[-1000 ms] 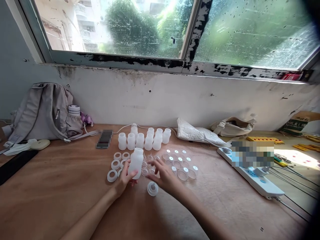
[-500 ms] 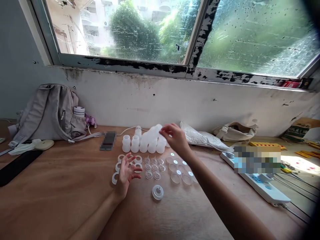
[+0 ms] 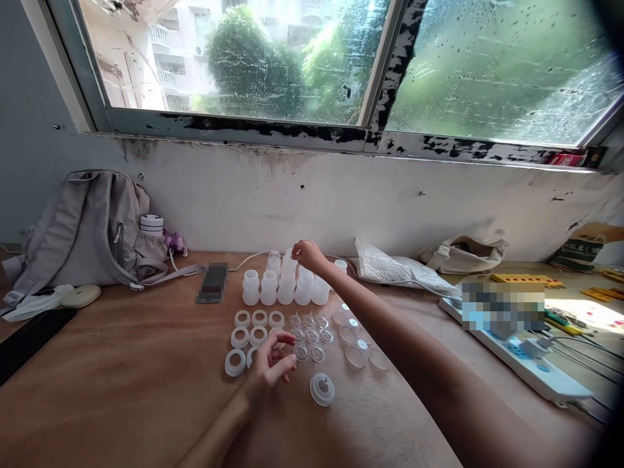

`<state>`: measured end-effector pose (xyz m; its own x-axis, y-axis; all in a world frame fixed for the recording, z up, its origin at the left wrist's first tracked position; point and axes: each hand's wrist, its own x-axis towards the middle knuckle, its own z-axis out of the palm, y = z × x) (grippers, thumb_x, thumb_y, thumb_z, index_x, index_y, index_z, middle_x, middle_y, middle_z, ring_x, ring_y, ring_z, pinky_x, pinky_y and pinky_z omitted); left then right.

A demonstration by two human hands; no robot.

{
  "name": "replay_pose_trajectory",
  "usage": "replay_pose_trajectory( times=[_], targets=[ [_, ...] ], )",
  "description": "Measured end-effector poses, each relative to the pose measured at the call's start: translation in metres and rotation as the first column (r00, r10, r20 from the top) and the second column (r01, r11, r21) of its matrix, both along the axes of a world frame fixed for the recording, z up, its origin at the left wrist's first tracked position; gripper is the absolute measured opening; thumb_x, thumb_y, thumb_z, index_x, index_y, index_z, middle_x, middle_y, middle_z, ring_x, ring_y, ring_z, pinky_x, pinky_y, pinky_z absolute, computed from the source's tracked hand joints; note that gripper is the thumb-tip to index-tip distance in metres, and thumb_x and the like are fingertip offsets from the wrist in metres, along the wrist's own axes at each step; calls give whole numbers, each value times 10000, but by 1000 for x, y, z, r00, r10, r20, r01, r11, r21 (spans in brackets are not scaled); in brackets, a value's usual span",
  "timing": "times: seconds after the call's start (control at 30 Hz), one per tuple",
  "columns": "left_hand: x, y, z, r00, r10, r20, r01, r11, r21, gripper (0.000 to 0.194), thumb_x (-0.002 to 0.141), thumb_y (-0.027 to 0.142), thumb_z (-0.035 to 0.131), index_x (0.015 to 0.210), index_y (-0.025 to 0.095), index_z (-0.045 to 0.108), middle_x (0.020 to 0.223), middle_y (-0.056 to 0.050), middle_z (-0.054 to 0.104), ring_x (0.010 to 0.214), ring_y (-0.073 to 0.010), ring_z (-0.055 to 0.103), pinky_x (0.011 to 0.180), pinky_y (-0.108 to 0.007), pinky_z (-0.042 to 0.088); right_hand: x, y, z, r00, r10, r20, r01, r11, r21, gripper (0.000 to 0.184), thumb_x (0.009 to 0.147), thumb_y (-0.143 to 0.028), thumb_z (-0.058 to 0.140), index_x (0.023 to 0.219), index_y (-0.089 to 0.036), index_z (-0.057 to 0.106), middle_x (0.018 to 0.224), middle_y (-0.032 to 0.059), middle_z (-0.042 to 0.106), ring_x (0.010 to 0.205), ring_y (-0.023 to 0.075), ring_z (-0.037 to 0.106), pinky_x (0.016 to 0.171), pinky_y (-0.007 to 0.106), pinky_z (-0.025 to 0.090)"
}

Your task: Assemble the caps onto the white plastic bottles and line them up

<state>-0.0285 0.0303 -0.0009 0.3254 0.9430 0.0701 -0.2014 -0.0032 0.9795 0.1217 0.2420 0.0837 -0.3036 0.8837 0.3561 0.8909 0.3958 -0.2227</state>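
My right hand (image 3: 305, 253) reaches to the back of a group of small white plastic bottles (image 3: 268, 287); its fingers are closed on the top of one bottle (image 3: 288, 268) in the back row. My left hand (image 3: 270, 365) hovers low over the table with bent, parted fingers and holds nothing that I can see. It is beside several white rings (image 3: 239, 337) and several small clear cups (image 3: 312, 336). Clear round lids with white dots (image 3: 355, 356) lie to the right. One assembled clear cap (image 3: 322, 389) sits alone just right of my left hand.
A grey backpack (image 3: 88, 227) leans on the wall at the left, with a phone (image 3: 213, 283) next to it. A white bag (image 3: 390, 263), a beige pouch (image 3: 463, 250) and a white power strip (image 3: 536, 367) with cables lie at the right. The brown table (image 3: 121, 390) ends at the wall under a window.
A second ago my left hand held a bottle; my right hand has since carried it to the back row. My left hand went from spread to curled.
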Motion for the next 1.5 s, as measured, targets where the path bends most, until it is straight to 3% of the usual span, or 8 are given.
replay_pose_trajectory(
  times=[0.27, 0.5, 0.67, 0.8, 0.97, 1.17, 1.3, 1.5],
  targets=[
    [10, -4, -13, 982, -116, -149, 118, 993, 5, 286, 648, 236, 601, 924, 175, 557, 966, -51, 546, 692, -120, 482, 521, -200, 401, 1, 4, -20, 996, 1, 95, 11, 992, -128, 111, 697, -137, 608, 758, -168, 695, 796, 69, 680, 769, 176, 593, 635, 220, 398],
    [9, -5, -11, 973, -81, -218, 91, 995, 35, 231, 653, 230, 604, 877, 179, 580, 803, -20, 572, 627, -114, 495, 521, -205, 384, 5, -17, 0, 997, 31, 69, -26, 997, -70, 161, 747, -126, 553, 827, -169, 686, 871, 77, 667, 902, 189, 541, 744, 250, 392],
    [7, -4, -12, 948, 19, -319, 4, 997, 73, 151, 724, 260, 540, 832, 174, 600, 735, -27, 577, 612, -130, 499, 512, -221, 400, 21, -84, -2, 999, 42, 29, -41, 999, -27, 166, 798, -205, 495, 840, -169, 651, 807, 58, 652, 770, 163, 560, 686, 260, 395],
    [8, -3, -16, 906, 85, -414, -39, 992, 119, 141, 749, 252, 494, 791, 173, 602, 732, -32, 588, 610, -141, 512, 496, -226, 395, 38, -164, -34, 982, 185, 42, -161, 930, -331, 225, 775, -383, 523, 828, -185, 614, 631, 29, 633, 546, 155, 558, 490, 232, 345],
    [10, -7, -17, 876, 89, -474, 9, 980, 201, 139, 759, 241, 479, 794, 186, 603, 788, -27, 607, 627, -139, 531, 546, -237, 395, 45, -223, -59, 977, 203, 57, -158, 884, -440, 227, 783, -400, 505, 881, -204, 567, 674, 31, 651, 629, 193, 592, 512, 241, 334],
    [12, -9, -13, 826, 127, -550, 31, 963, 269, 130, 776, 234, 470, 791, 185, 590, 775, -29, 594, 640, -144, 532, 545, -235, 386, 49, -234, -58, 977, 215, -16, -197, 862, -467, 329, 776, -504, 482, 919, -218, 560, 681, 29, 652, 627, 191, 592, 514, 236, 328],
    [13, -10, -14, 814, 147, -562, 29, 956, 293, 135, 788, 240, 463, 783, 189, 588, 771, -29, 585, 642, -145, 533, 551, -237, 393, 54, -236, -69, 960, 280, -4, -250, 849, -465, 456, 631, -514, 635, 970, -224, 540, 800, 44, 649, 671, 220, 594, 520, 247, 338],
    [16, -12, -12, 832, 89, -548, 62, 966, 250, 148, 805, 289, 469, 863, 196, 568, 836, -37, 565, 675, -144, 544, 565, -232, 427, 58, -222, -86, 940, 160, -301, -280, 866, -413, 140, 747, -303, 575, 824, -195, 530, 680, 6, 592, 592, 135, 546, 515, 221, 387]
  ],
)
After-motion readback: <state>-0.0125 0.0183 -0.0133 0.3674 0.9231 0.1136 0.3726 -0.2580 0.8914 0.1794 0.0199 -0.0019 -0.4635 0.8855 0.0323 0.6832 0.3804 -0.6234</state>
